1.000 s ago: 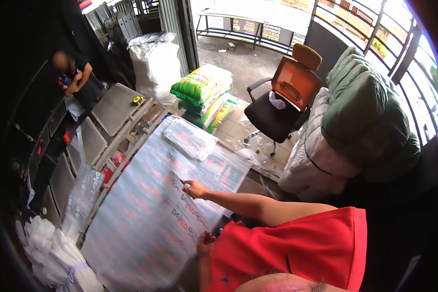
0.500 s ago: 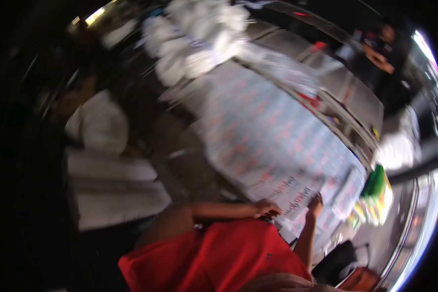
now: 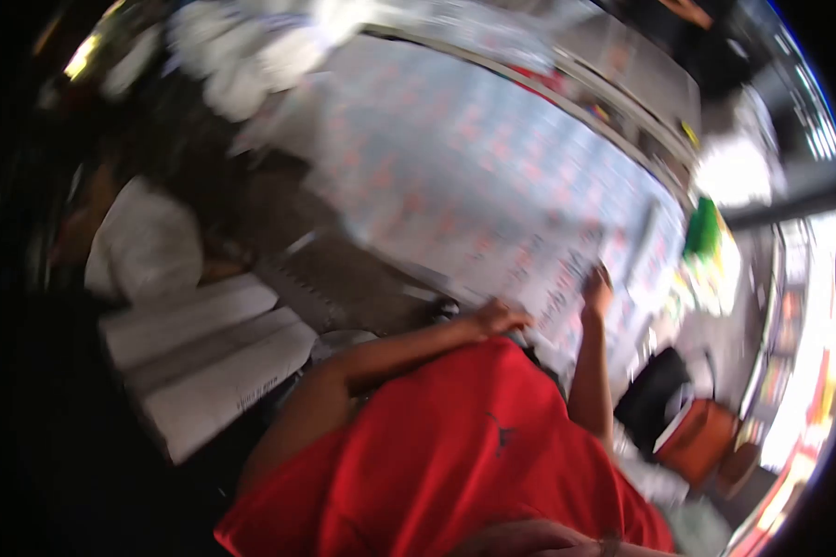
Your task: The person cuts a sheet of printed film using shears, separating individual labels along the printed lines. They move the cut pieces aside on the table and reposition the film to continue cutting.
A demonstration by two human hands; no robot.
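A large whitish sheet (image 3: pixel 418 176) printed with rows of red and dark lettering lies spread in front of me. My left hand (image 3: pixel 502 318) is at its near left edge, fingers curled closed on the sheet. Farther right, my right hand (image 3: pixel 600 290) is closed with its fingers bent against the same sheet near the lettering. Motion blur hides the fingertips of both hands. A stretch of the sheet hangs between the hands, close to my red shirt (image 3: pixel 437 436).
Two long white rolls or boxes (image 3: pixel 223 390) lie at left, beside a white sack (image 3: pixel 149 241). White bundles (image 3: pixel 241 56) are piled at the back left. At right are a green-and-white bag (image 3: pixel 706 232), a black bag (image 3: pixel 655 385) and an orange bag (image 3: pixel 701 441). Another person's arm (image 3: pixel 687 11) shows at the top.
My view has tilted down and turned, so the sheet and surroundings sit higher and farther left. Both hands keep about the same place on the sheet.
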